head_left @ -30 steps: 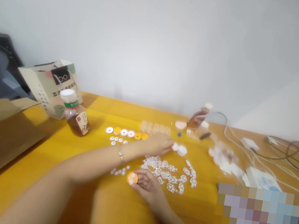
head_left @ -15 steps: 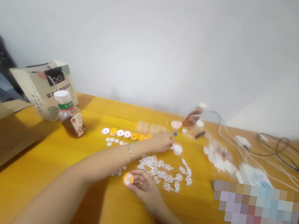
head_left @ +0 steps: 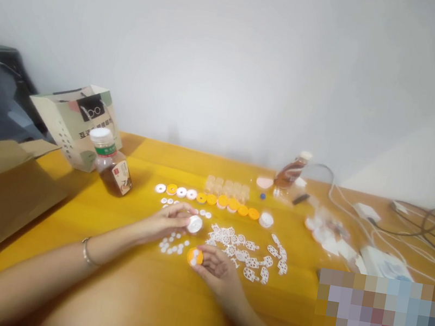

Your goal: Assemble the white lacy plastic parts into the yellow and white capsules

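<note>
Hands meet near the table's (head_left: 112,256) middle: the left hand (head_left: 169,222) pinches a white cap (head_left: 194,224), and the right hand (head_left: 217,269), just nearer, grips an orange cap (head_left: 194,257). Small white discs (head_left: 173,246) lie left of the orange cap, cutouts (head_left: 246,253) to its right, a row of caps (head_left: 215,200) farther off.

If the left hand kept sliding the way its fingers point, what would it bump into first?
The left hand, holding a white cap, points rightward. First in that line looks to be the scatter of white cut-out pieces on the table, though depth is hard to judge.
</note>
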